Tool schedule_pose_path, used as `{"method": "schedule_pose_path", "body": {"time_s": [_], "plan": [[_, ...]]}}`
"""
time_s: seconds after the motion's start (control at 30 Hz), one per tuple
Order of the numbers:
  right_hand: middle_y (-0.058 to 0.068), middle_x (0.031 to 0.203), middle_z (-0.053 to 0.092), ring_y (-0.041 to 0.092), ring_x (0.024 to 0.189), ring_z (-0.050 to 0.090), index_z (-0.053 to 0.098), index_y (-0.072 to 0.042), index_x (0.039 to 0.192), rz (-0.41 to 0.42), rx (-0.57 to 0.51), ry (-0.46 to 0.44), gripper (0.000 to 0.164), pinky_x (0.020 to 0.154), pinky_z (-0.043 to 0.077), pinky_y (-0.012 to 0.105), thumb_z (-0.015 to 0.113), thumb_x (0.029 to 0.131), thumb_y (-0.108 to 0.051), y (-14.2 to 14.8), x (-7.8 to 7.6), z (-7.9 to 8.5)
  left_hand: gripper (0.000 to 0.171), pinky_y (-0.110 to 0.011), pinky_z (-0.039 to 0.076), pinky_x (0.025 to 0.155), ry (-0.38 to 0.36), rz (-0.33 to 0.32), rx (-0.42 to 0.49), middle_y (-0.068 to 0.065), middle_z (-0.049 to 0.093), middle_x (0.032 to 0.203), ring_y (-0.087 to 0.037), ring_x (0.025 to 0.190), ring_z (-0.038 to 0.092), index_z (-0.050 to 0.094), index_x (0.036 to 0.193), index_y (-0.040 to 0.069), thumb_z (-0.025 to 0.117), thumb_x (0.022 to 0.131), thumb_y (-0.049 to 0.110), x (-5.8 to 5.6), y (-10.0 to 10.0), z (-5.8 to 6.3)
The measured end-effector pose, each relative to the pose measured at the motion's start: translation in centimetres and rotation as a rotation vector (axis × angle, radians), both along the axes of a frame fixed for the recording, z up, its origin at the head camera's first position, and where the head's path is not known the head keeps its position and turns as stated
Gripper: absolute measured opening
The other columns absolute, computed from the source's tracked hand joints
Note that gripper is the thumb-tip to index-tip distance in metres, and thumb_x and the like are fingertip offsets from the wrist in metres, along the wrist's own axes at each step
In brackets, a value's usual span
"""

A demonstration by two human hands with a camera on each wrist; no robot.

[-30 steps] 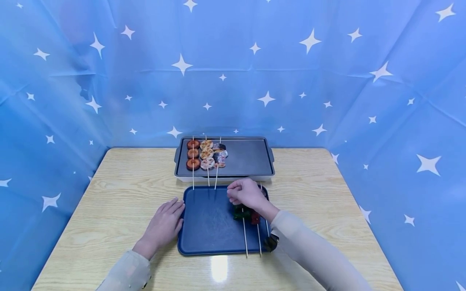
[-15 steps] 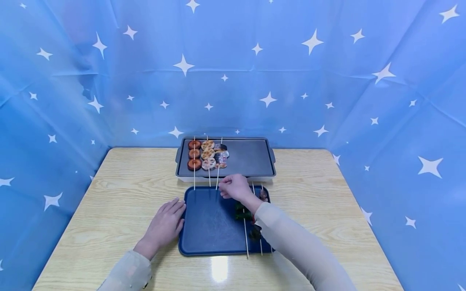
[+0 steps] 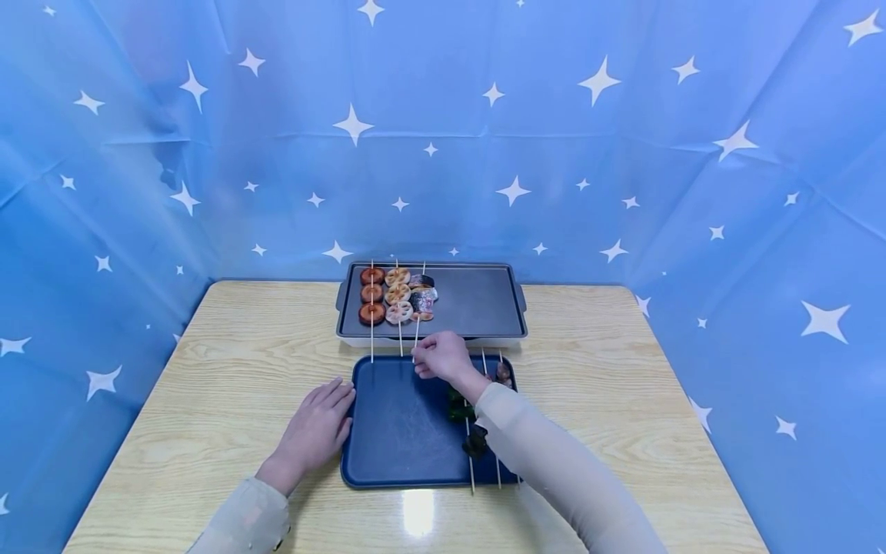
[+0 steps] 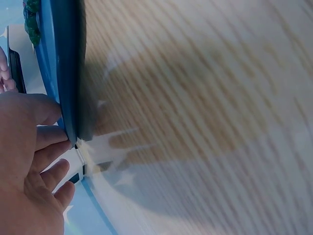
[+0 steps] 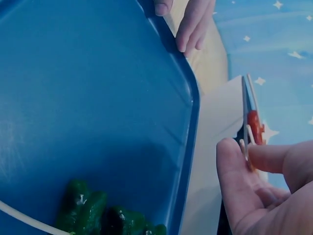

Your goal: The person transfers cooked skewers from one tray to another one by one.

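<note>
Since a second ago, the right hand (image 3: 444, 358) has moved leftward from above the green pepper skewer (image 3: 460, 414) to the near end of the fish skewer (image 3: 423, 298), while the left hand (image 3: 314, 427) stays by its rim. Behind everything, a blue star-patterned curtain (image 3: 443, 92) rises beyond both hands. Next comes the wood-grain table (image 3: 588, 369) beneath them. Ahead of the right hand lies the dark griddle (image 3: 477, 300); the blue tray (image 3: 398, 431) sits between the hands, partly under the right sleeve (image 3: 561, 462). Well apart from each other, the hands differ: the left one's fingers lie relaxed, tips touching the tray's left edge, while the right one's thumb and fingers pinch the fish skewer's stick. Its fish pieces rest on the griddle, beyond the right hand, just beside the lotus root skewer (image 3: 398, 292); farther left is one of reddish-brown round slices (image 3: 371, 294). Near the right wrist, the pepper skewer and a meat skewer (image 3: 503, 371) lie on the tray.
</note>
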State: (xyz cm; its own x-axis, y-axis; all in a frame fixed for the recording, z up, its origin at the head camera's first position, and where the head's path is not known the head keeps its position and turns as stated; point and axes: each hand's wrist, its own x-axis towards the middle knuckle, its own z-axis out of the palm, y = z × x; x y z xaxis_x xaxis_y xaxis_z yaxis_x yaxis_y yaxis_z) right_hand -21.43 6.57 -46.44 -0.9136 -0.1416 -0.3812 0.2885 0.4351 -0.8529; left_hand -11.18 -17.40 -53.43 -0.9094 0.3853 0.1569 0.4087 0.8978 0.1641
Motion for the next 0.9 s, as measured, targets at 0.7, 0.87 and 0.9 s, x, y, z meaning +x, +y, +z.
{"method": "schedule_pose_path", "body": {"time_s": [0.7,0.87,0.9], "plan": [[0.013,0.088,0.073,0.014,0.069,0.071,0.068,0.001,0.104,-0.064,-0.017,-0.058,0.016,0.064,0.062,0.026,0.066,0.091,-0.008,-0.55,-0.32,0.46,0.045,-0.049,0.037,0.114,-0.008,-0.001,0.002,-0.013,0.058,0.138,-0.033,0.136,0.046,0.061,0.129,0.0,0.067,0.09,0.021,-0.06,-0.02,-0.1],[0.014,0.091,0.074,0.014,0.071,0.071,0.068,0.003,0.106,-0.052,-0.036,-0.052,0.018,0.066,0.062,0.026,0.067,0.09,-0.006,-0.35,-0.42,0.34,0.045,-0.049,0.037,0.115,-0.016,0.002,-0.005,-0.013,0.058,0.139,-0.033,0.137,0.045,0.061,0.13,0.0,0.066,0.09,0.021,-0.1,0.01,-0.13],[0.014,0.091,0.074,0.014,0.071,0.071,0.068,0.003,0.106,-0.051,-0.036,-0.053,0.018,0.066,0.062,0.026,0.067,0.09,-0.005,-0.31,-0.45,0.28,0.045,-0.049,0.037,0.115,-0.016,0.003,-0.005,-0.013,0.058,0.139,-0.033,0.137,0.045,0.061,0.13,0.0,0.066,0.09,0.021,-0.09,0.01,-0.1]]}}
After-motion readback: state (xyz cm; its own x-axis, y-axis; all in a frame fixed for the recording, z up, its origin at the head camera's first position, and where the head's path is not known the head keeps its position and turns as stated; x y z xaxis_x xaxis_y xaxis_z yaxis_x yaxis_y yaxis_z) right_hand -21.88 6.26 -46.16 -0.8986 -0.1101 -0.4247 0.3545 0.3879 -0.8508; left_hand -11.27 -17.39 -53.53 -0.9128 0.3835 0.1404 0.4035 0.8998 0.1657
